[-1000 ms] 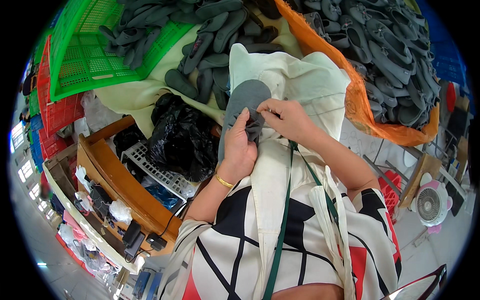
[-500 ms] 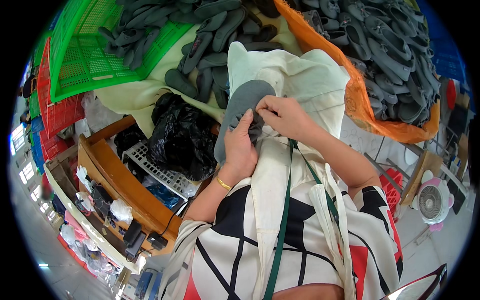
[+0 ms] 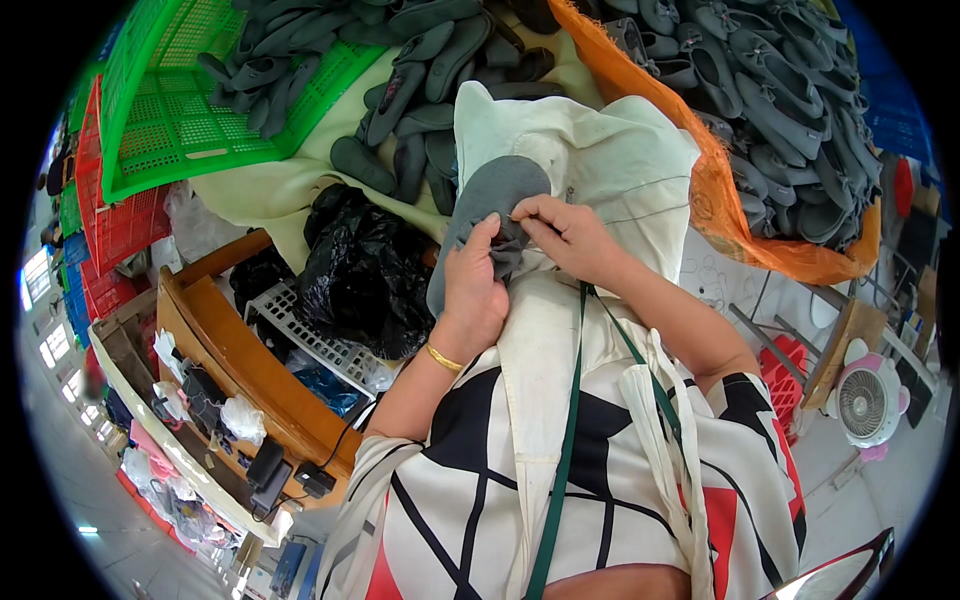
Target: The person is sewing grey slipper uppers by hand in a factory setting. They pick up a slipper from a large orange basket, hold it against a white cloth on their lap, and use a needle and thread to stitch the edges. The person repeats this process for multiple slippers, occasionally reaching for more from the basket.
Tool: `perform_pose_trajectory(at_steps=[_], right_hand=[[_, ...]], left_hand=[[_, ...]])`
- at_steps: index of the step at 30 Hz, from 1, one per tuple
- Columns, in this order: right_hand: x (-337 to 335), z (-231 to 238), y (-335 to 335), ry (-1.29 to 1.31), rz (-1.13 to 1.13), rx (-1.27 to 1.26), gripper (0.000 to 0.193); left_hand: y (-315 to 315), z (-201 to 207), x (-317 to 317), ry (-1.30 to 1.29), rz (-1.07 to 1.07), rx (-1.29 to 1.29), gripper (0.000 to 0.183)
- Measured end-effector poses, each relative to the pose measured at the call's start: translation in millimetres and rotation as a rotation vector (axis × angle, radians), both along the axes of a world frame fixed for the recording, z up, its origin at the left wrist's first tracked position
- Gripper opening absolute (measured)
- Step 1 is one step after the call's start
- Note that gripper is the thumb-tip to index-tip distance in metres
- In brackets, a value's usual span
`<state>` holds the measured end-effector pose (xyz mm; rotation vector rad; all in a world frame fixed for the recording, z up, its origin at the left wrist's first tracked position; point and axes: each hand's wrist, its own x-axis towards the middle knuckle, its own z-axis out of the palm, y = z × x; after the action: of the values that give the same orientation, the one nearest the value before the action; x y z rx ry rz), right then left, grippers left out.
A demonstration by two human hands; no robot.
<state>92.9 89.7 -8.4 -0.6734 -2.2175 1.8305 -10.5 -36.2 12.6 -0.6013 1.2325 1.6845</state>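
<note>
My left hand (image 3: 472,290) grips a grey slipper (image 3: 487,205) from below, thumb up along its edge, fingers wrapped behind and hidden. My right hand (image 3: 568,236) comes in from the right, thumb and forefinger pressed together on something thin at the slipper's bunched lower part; maybe a needle or thread, too small to tell. Slipper sits upright over the cream apron (image 3: 600,160) on my lap, its heel end covered by both hands. Gold bangle (image 3: 443,358) on my left wrist. Green strap (image 3: 570,400) runs down my front. Black bag (image 3: 365,270) just left of my left hand, partly over a white rack (image 3: 300,330). More grey slippers (image 3: 410,110) lie on cloth beyond, some in a green crate (image 3: 170,130), cut off at top. Another heap (image 3: 790,90) fills an orange sack (image 3: 720,200) on the right. Fan (image 3: 868,400) at right edge, distorted.
</note>
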Motion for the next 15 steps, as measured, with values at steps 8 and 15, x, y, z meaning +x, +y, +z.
perform_pose_trajectory(at_steps=[8, 15], right_hand=[[-20, 19, -7, -0.118, -0.057, 0.104, 0.012], [-28, 31, 18, -0.209, 0.088, 0.526, 0.010]], left_hand=[[6, 4, 6, 0.028, -0.050, 0.042, 0.015], [1, -4, 16, 0.125, -0.067, 0.059, 0.019]])
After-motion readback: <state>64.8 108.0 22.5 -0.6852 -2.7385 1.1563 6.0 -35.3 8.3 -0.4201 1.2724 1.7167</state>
